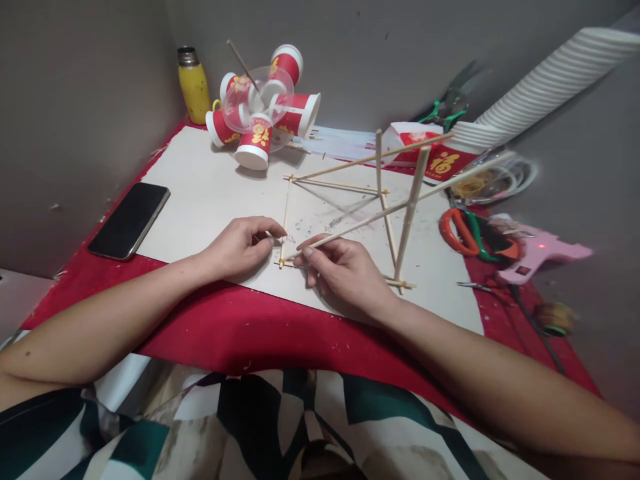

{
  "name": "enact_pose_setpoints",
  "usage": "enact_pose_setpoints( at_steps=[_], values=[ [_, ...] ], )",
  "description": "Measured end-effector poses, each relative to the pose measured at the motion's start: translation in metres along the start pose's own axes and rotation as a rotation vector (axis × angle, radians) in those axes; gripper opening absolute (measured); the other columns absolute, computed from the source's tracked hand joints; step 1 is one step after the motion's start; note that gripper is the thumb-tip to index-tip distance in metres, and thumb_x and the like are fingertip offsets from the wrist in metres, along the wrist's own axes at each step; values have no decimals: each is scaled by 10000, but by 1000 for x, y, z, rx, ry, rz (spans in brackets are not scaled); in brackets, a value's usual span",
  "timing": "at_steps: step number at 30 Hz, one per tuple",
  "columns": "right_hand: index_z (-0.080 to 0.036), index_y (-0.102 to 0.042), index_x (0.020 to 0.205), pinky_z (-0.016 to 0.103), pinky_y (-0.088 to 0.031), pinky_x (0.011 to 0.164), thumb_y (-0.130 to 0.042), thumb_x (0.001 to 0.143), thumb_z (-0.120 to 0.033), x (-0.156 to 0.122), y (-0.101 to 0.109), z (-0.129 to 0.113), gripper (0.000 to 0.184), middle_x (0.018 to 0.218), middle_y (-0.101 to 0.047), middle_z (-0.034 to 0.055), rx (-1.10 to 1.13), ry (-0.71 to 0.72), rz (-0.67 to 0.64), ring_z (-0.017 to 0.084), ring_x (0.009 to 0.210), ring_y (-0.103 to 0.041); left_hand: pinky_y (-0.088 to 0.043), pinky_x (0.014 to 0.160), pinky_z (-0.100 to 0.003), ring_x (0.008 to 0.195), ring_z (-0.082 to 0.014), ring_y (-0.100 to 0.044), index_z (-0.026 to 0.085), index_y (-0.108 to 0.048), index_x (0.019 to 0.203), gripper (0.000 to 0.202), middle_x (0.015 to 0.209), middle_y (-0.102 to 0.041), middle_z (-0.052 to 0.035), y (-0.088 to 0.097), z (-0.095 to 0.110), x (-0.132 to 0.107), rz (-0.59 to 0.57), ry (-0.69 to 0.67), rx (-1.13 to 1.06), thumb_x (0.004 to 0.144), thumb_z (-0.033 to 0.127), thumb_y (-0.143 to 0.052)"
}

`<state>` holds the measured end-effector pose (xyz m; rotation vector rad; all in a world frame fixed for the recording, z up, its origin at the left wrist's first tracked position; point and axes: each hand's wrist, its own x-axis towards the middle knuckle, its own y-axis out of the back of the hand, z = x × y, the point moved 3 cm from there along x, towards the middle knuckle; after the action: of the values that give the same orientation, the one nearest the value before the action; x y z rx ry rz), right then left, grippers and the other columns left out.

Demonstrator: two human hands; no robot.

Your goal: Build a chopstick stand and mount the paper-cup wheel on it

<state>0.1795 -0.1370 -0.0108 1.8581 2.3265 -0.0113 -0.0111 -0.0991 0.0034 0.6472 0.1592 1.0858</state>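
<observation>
A frame of thin wooden sticks (336,185) lies on the white board, its corners bound with something yellowish. Two sticks stand up on its right side, a thinner upright stick (379,160) behind a thicker one (413,210). My left hand (243,247) is at the near left corner, its thumb and fingertips closed on the frame's left side. Between the thumb and fingers of my right hand (347,270) is the low end of a long slanting wooden stick (370,219), which rises to the right past the thicker upright. A small pale bit sits by my left fingertips.
A phone (131,220) lies at left. Behind stand a yellow bottle (194,90) and a wheel of red paper cups (260,137). At right are stacked paper cups (555,83), orange-and-green-handled scissors (460,233), a pink glue gun (545,252) and a thread spool (555,317).
</observation>
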Motion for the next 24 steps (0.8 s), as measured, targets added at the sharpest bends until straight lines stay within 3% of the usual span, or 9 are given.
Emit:
enact_pose_setpoints(
  at_steps=[5, 9, 13, 18, 24],
  values=[
    [-182, -645, 834, 270, -490, 453, -715, 857, -487, 1, 4, -8, 314, 795, -727, 51, -31, 25, 14, 82, 456, -517, -492, 627, -262, 656, -140, -621, 144, -746, 887, 194, 753, -736, -30, 8, -1, 0, 20, 153, 15, 860, 240, -580],
    [-187, -651, 801, 280, -498, 480, -707, 870, -488, -1, 6, -13, 313, 816, -730, 57, -47, 58, 28, 90, 485, -533, -445, 492, -259, 500, -125, -574, 150, -733, 851, 219, 669, -716, -41, 1, 0, -2, -162, 355, -168, 892, 318, -600],
    [-196, -656, 805, 285, -505, 484, -708, 878, -463, -2, 7, -16, 281, 827, -728, 50, -56, 55, 22, 90, 487, -530, -487, 478, -274, 502, -132, -625, 162, -728, 874, 228, 806, -769, -81, -8, 1, -5, -313, 496, -357, 922, 333, -585],
    [-185, -667, 824, 259, -486, 461, -680, 901, -420, -2, 6, -16, 248, 860, -744, 58, -55, 41, 2, 76, 476, -521, -544, 514, -244, 531, -125, -658, 141, -727, 846, 192, 802, -776, -95, -11, 0, -5, -301, 490, -475, 897, 306, -643],
    [-144, -665, 842, 244, -500, 497, -663, 930, -444, 0, 6, -15, 313, 848, -733, 59, -47, 68, -43, 66, 489, -532, -490, 482, -181, 565, -109, -669, 130, -724, 850, 118, 798, -771, -74, -12, 4, -8, -256, 646, -442, 861, 237, -676]
  ],
)
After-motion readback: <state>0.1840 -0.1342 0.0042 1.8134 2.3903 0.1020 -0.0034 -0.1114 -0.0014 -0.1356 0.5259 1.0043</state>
